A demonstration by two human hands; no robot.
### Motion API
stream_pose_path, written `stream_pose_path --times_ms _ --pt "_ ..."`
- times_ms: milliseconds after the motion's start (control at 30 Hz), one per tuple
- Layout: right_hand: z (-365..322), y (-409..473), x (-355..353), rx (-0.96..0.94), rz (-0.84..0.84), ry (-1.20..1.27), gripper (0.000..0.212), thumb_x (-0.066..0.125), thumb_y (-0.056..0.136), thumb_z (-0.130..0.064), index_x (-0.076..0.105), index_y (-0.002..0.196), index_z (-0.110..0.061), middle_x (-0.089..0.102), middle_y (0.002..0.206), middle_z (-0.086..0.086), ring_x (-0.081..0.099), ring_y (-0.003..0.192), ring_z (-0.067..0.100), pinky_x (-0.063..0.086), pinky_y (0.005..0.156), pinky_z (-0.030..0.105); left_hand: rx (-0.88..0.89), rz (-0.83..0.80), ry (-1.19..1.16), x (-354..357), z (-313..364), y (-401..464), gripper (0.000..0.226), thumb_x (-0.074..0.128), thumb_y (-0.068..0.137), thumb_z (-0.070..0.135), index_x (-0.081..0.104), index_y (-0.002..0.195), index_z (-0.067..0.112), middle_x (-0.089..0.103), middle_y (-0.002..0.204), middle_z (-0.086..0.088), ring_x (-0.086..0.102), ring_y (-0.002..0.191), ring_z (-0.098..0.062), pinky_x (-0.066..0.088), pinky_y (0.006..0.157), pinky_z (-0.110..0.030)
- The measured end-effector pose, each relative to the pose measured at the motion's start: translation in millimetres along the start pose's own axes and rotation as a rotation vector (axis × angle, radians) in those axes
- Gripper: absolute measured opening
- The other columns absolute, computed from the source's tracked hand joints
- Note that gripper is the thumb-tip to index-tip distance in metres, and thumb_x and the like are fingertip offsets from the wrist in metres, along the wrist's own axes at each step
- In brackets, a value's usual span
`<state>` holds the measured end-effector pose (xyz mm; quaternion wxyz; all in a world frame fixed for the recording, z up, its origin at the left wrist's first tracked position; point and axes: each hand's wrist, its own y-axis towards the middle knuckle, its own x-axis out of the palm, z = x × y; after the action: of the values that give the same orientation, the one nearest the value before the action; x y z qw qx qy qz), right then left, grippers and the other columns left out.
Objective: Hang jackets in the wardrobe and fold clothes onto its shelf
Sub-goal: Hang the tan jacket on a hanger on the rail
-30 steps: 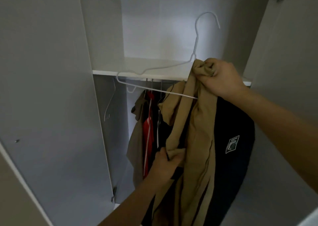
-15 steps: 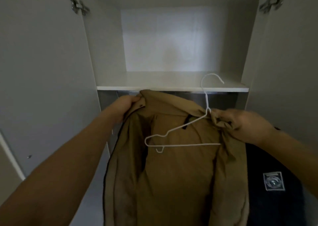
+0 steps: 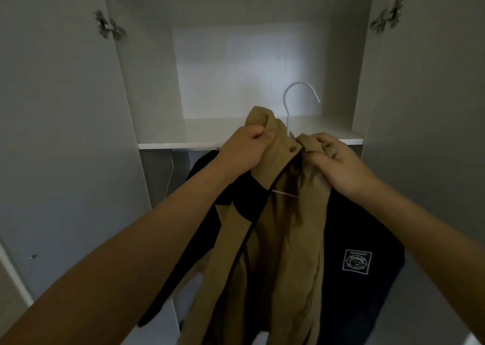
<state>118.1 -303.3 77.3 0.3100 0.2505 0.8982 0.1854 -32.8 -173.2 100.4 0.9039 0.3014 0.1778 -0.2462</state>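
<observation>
The person stands at the open wardrobe [image 3: 409, 134] with a tan jacket [image 3: 278, 239] held up in front of it. The left hand [image 3: 244, 148] is bunched tightly round one side of the collar, and the right hand [image 3: 338, 158] pinches the other side, fingers curled into the cloth just beside a small snap button [image 3: 291, 149]. Neither hand is slack; both are closed on fabric.

A white wire hanger [image 3: 296, 95] sits inside the jacket: its hook rises between the two hands, in front of the shelf [image 3: 183, 138], and a short piece of its wire shows lower down where the front hangs open. Behind the tan cloth hangs a dark jacket with a square white badge [image 3: 357, 262].

The step looks to be settling the collar on the hanger before hanging it. To do it well, I would draw both sides of the collar in evenly round the hook's stem, so that each shoulder sits square on the wire. I cannot see whether the shoulders are seated. The snap near the right hand may be worth closing, to stop the jacket sliding off. The rail below the shelf is hidden, so the hook would have to go in low and be felt into place.
</observation>
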Motion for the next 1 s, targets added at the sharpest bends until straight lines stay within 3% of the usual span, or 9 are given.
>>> stream_pose_path --times_ms 133,233,367,467,533,600,700,900,1000 --pt "-10 -7 2 0.009 -0.05 0.032 0.063 0.071 0.054 -0.077 0.051 0.108 -0.05 0.07 0.097 -0.015 0.068 0.09 0.006 0.056 0.085 0.039 0.092 0.086 -0.094 -4 10 6 0.041 0.054 0.096 0.033 0.04 0.06 0.021 0.042 0.055 0.009 0.041 0.053 -0.007 0.036 0.054 -0.024" --pt "-15 -7 10 0.04 -0.018 -0.056 0.074 0.07 0.049 -0.082 0.047 0.112 -0.049 0.068 0.1 -0.017 0.067 0.089 0.005 0.056 0.079 0.034 0.153 0.13 -0.067 -2 14 3 0.041 0.056 0.096 0.03 0.041 0.06 0.018 0.042 0.057 0.005 0.04 0.054 -0.009 0.037 0.055 -0.026" --pt "-15 6 16 0.048 0.128 -0.134 0.029 0.064 0.074 -0.048 0.062 0.097 -0.029 0.069 0.087 -0.003 0.066 0.083 0.019 0.055 0.074 0.045 0.11 0.09 -0.229 -1 9 -2 0.031 0.056 0.097 0.02 0.055 0.075 -0.002 0.058 0.072 -0.018 0.055 0.065 -0.016 0.056 0.067 -0.039" --pt "-12 15 14 0.112 0.201 -0.096 0.019 0.06 0.078 -0.036 0.065 0.089 -0.021 0.069 0.085 0.001 0.065 0.083 0.022 0.054 0.079 0.048 0.199 0.171 -0.237 12 -2 -25 0.009 0.051 0.095 0.018 0.048 0.103 0.016 0.057 0.089 -0.002 0.055 0.072 -0.003 0.052 0.072 -0.024" --pt "-11 20 13 0.164 0.227 -0.051 0.017 0.059 0.078 -0.035 0.066 0.088 -0.022 0.07 0.085 0.0 0.066 0.083 0.021 0.055 0.081 0.049 0.349 0.272 -0.093 41 -27 -65 0.026 0.057 0.089 0.028 0.039 0.107 0.024 0.047 0.098 0.002 0.049 0.08 -0.003 0.044 0.071 -0.015" --pt "-9 22 13 0.193 0.24 -0.024 0.017 0.058 0.078 -0.035 0.067 0.088 -0.023 0.071 0.087 0.002 0.067 0.083 0.022 0.055 0.082 0.051 0.401 0.223 0.169 83 -61 -118 0.043 0.059 0.084 0.047 0.038 0.116 0.027 0.043 0.116 -0.002 0.049 0.095 -0.009 0.046 0.076 -0.018" --pt "-10 20 13 0.207 0.248 0.003 0.018 0.058 0.078 -0.035 0.067 0.09 -0.025 0.071 0.091 0.002 0.067 0.085 0.023 0.055 0.083 0.051 0.308 0.137 0.473 136 -107 -169 0.058 0.066 0.078 0.05 0.038 0.124 0.027 0.044 0.128 -0.016 0.055 0.105 -0.026 0.055 0.078 -0.034" --pt "-12 8 12 0.195 0.278 0.065 0.031 0.058 0.081 -0.031 0.063 0.106 -0.013 0.069 0.104 0.011 0.066 0.093 0.029 0.054 0.085 0.054 0.141 0.174 0.682 162 -132 -171 0.062 0.078 0.058 0.053 0.054 0.107 0.023 0.059 0.108 -0.01 0.062 0.083 -0.025 0.053 0.065 -0.033" --pt "-10 2 6 0.193 0.297 0.091 0.027 0.058 0.082 -0.032 0.063 0.104 -0.017 0.07 0.101 0.008 0.067 0.091 0.026 0.055 0.084 0.053 -0.083 0.099 0.735 159 -152 -166 0.053 0.056 0.076 0.058 0.051 0.116 0.024 0.047 0.118 -0.005 0.054 0.103 -0.026 0.05 0.086 -0.041"
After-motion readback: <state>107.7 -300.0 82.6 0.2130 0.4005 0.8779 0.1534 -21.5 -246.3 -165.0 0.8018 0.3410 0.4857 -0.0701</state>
